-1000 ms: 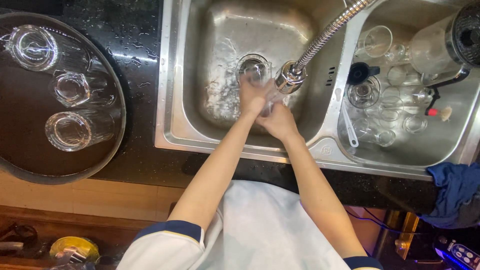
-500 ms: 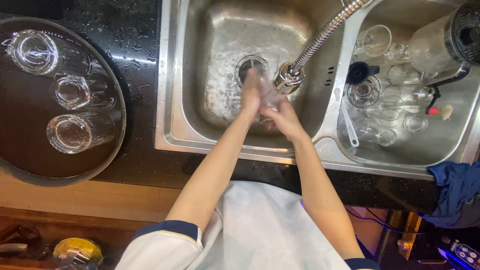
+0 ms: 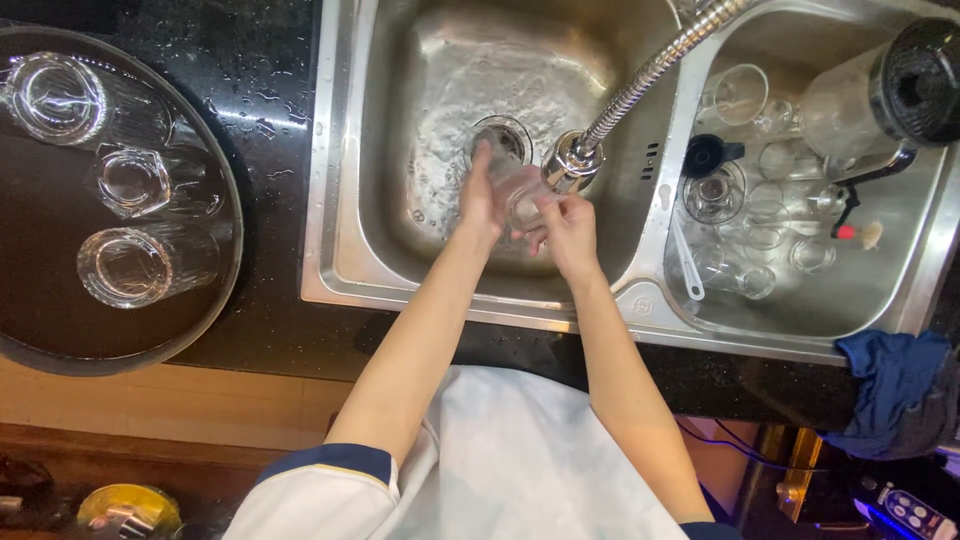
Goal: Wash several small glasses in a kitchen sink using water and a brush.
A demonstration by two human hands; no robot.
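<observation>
Both hands are meeting over the left basin of the steel sink, just below the spray head of the flexible faucet. A clear glass is sitting between them, under the spray head and just beside the drain. The left hand is wrapping its grip around the glass's far side, fingers closed on it. The right hand is pinching the near rim with curled fingers. The glass's long axis is hard to tell through the blur. Both hands are equally near.

Counted: one glass in hand, three upturned glasses on the round dark tray left of the sink, and many more glasses, too overlapped to count, in the right basin beside a blender jug. One blue cloth is lying on the bench.
</observation>
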